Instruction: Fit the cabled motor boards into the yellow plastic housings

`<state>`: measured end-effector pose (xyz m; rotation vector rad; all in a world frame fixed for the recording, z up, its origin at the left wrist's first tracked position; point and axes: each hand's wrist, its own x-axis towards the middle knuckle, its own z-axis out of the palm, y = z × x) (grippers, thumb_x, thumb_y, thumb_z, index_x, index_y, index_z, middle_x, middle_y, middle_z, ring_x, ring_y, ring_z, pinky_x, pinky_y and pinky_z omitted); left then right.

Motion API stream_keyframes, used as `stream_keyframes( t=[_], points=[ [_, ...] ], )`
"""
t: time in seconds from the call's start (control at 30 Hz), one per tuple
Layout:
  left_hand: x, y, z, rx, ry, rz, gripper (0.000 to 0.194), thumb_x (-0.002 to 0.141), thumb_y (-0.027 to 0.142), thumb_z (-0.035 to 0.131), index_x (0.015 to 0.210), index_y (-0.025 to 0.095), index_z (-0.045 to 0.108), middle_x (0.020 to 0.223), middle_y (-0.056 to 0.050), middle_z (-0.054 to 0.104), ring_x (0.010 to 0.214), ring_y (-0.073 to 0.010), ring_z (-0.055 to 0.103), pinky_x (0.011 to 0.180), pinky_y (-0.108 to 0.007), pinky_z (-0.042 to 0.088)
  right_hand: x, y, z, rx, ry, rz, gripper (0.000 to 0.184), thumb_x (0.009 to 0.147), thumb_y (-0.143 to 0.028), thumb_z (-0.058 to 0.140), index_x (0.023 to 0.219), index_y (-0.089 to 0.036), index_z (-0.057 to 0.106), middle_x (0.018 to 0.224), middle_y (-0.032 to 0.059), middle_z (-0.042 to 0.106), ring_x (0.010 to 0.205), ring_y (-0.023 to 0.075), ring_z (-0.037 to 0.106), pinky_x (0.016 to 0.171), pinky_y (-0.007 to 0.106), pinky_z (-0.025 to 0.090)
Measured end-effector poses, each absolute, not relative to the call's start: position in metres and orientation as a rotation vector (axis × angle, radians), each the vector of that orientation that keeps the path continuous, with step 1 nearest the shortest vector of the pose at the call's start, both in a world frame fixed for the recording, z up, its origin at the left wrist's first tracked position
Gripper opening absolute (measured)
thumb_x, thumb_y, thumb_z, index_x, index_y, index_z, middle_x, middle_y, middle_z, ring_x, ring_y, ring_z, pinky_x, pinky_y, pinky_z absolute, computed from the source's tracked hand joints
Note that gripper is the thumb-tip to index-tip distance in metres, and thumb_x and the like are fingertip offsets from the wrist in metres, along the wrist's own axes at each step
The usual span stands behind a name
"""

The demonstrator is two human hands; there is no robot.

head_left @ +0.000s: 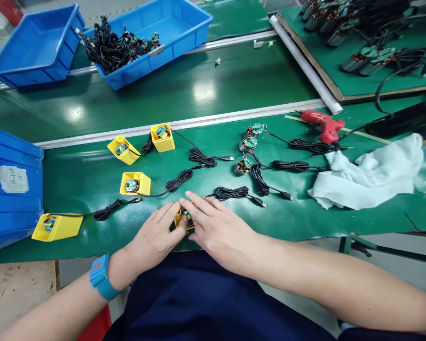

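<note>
Close to the table's front edge, both my hands close round a small yellow plastic housing with a green circuit board inside it. My left hand grips its left side, thumb across the front. From the right, my right hand presses fingers over its top, hiding much of it. A coiled black USB cable trails out to the right behind my fingers. Several similar yellow housings with boards and cables lie beyond and to the left, among them one housing just past my left hand.
Three bare motors with boards stand right of centre, cables coiled beside them. A red glue gun and a white cloth lie to the right. Blue bins border the left and back; one bin holds cables. More motors sit at back right.
</note>
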<state>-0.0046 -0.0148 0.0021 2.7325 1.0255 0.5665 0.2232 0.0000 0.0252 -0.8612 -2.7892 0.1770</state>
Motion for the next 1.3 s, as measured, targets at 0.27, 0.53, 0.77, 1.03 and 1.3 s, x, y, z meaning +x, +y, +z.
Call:
stream_keyframes(
  t=[0.27,0.53,0.77,1.03,1.3],
  points=[
    [-0.003,-0.011,0.013,2.859,0.986,0.524,0.015,0.098,0.012,0.062,0.112,0.014,0.065,0.14,-0.027,0.062,0.132,-0.0341,0.062,0.098,-0.051,0.063,0.219,-0.001,0.037,-0.913,-2.781,0.177,0.027,0.095,-0.033,0.073,0.105,-0.009,0.081,0.147,0.023,0.062,0.142,0.0384,0.052,0.11,0.051,0.05],
    [-0.008,-0.016,0.007,2.968,0.986,0.665,0.041,0.096,0.017,0.067,0.135,0.01,0.058,0.141,-0.029,0.063,0.134,-0.0363,0.063,0.101,-0.05,0.063,0.276,-0.002,0.028,-1.258,-2.437,0.131,0.03,0.103,-0.026,0.058,0.116,-0.004,0.074,0.131,0.0259,0.069,0.109,0.0345,0.067,0.09,0.051,0.06],
    [-0.001,-0.015,0.011,2.939,1.059,0.554,0.05,0.096,0.015,0.066,0.144,0.019,0.054,0.15,-0.026,0.054,0.135,-0.0377,0.061,0.1,-0.052,0.062,0.295,-0.006,0.004,-1.396,-2.478,0.189,0.03,0.098,-0.027,0.067,0.12,-0.007,0.073,0.134,0.0238,0.066,0.103,0.0328,0.064,0.09,0.049,0.061],
    [0.004,-0.01,0.013,2.943,0.984,0.544,0.053,0.094,0.01,0.067,0.145,0.016,0.052,0.146,-0.027,0.053,0.134,-0.0371,0.059,0.102,-0.053,0.061,0.299,-0.003,0.003,-1.488,-2.447,0.261,0.029,0.101,-0.031,0.064,0.116,-0.008,0.073,0.135,0.0209,0.065,0.104,0.0321,0.062,0.093,0.047,0.059],
    [0.004,-0.014,0.012,2.958,1.049,0.469,0.062,0.096,0.013,0.066,0.153,0.019,0.043,0.148,-0.027,0.053,0.134,-0.038,0.059,0.1,-0.054,0.062,0.295,0.01,-0.006,-1.567,-2.455,0.359,0.045,0.096,-0.029,0.071,0.131,-0.003,0.063,0.124,0.0212,0.066,0.106,0.0333,0.059,0.095,0.046,0.054]
  ],
)
